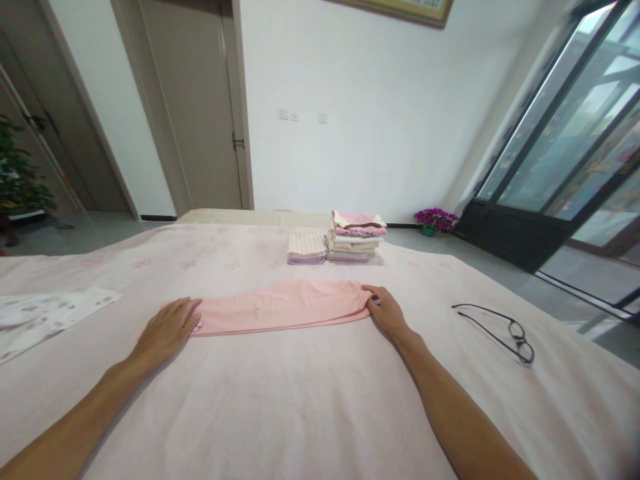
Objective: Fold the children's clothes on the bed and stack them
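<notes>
A pink garment (280, 307), folded into a long narrow strip, lies across the pale pink bedsheet (300, 400). My left hand (167, 328) lies flat on the strip's left end with its fingers stretched out. At the strip's right end my right hand (386, 311) rests with its fingers curled over the waistband edge, apparently pinching it.
Two stacks of folded clothes (350, 243) sit at the far side of the bed. A white patterned garment (45, 317) lies at the left edge. A pair of black glasses (505, 327) lies to the right. Beyond are a door, a glass sliding door and potted flowers (435, 219).
</notes>
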`<action>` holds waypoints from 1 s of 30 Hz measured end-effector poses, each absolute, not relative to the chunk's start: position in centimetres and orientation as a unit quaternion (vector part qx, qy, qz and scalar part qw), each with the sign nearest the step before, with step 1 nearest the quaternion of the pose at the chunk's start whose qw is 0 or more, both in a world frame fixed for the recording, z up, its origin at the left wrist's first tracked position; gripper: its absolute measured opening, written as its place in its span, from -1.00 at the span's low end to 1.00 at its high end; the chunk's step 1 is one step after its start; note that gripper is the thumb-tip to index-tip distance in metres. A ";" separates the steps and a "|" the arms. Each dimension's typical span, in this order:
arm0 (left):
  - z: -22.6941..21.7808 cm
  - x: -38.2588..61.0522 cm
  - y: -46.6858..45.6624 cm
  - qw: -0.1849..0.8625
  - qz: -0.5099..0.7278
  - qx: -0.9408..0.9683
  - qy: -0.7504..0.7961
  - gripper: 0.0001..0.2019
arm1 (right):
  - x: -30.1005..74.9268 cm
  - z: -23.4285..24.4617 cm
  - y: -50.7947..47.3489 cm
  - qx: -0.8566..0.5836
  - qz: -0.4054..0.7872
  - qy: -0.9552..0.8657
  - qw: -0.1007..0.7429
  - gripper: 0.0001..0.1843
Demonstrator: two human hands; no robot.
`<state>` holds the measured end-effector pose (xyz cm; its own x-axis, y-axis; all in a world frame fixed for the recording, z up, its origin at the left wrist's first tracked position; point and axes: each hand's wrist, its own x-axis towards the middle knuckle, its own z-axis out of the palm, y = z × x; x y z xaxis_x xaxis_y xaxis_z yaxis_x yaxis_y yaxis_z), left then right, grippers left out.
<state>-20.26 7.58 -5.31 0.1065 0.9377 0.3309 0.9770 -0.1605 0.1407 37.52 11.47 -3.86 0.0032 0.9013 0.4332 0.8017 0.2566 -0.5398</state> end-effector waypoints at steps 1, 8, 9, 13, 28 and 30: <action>-5.5 -20.4 7.7 0.060 -0.175 -0.744 -0.642 -0.45 | 37.5 -3.8 11.5 -0.608 0.053 -0.699 0.373 -0.54; -6.4 -21.7 8.3 0.066 -0.182 -0.755 -0.626 -0.45 | 37.1 -2.5 10.5 -0.564 0.028 -0.692 0.449 -0.68; -6.5 -21.8 8.3 0.064 -0.179 -0.755 -0.627 -0.46 | 37.0 -2.3 10.3 -0.551 0.036 -0.693 0.463 -0.69; -6.5 -22.2 8.4 0.060 -0.174 -0.755 -0.630 -0.47 | 37.1 -2.5 10.3 -0.543 0.089 -0.656 0.516 -0.75; -6.3 -22.7 8.7 0.049 -0.173 -0.750 -0.636 -0.45 | 39.2 -2.9 10.1 -0.533 0.019 -0.749 0.393 -0.63; -6.2 -22.4 8.6 0.058 -0.171 -0.755 -0.630 -0.45 | 38.6 -2.1 9.8 -0.530 -0.038 -0.745 0.403 -0.59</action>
<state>-22.42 8.60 -6.21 0.1462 0.9319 0.3320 0.9717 -0.1982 0.1283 38.64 9.82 -2.12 -0.1138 0.7590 0.6411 0.8209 0.4353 -0.3696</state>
